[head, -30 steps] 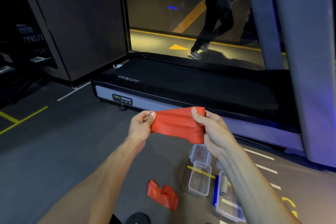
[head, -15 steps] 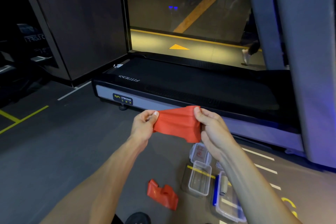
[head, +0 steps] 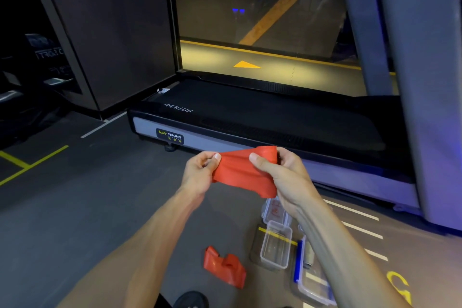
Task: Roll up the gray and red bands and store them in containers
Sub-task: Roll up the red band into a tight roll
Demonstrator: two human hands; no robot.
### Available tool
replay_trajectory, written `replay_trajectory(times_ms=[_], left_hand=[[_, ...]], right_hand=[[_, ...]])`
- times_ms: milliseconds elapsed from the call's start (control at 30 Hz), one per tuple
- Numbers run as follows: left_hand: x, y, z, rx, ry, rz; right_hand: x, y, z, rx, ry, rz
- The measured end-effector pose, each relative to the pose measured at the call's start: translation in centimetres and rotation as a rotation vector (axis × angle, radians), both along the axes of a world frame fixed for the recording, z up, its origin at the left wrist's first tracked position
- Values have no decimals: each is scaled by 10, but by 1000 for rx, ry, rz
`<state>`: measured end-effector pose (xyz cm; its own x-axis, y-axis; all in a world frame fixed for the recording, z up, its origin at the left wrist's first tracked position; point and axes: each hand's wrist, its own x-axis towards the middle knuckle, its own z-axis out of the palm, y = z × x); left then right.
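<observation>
Both hands are pinching the red band (head: 243, 174), left hand (head: 200, 172) on its end, right hand (head: 282, 177) starting the roll above the floor containers (head: 276, 245); stretchy rubber is likely springing loose if the right thumb eases.

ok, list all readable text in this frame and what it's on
"FITNESS", upside down to the camera, on the black treadmill deck.
"BODY STRONG", on the dark label on the treadmill's grey end panel; the small line beneath it is too small to read.
Faint mirrored lettering on the dark machine at far left: too dim to read.
Yellow floor marking at lower right: cut off, unreadable.
</observation>
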<state>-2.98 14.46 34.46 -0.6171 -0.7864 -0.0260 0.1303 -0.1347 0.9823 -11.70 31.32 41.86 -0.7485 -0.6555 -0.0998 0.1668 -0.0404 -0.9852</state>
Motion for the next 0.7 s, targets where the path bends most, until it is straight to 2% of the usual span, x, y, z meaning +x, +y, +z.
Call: replay_trajectory(times_ms=[267, 533, 700], left_hand=[[0, -1, -1, -18, -3, -1], [-2, 0, 0, -2, -1, -16], [-2, 2, -1, -21, -11, -27]], right_hand=[[0, -4, -1, -94, -96, -15], [2, -7, -3, -24, -75, 29], [4, -11, -2, -23, -133, 3]])
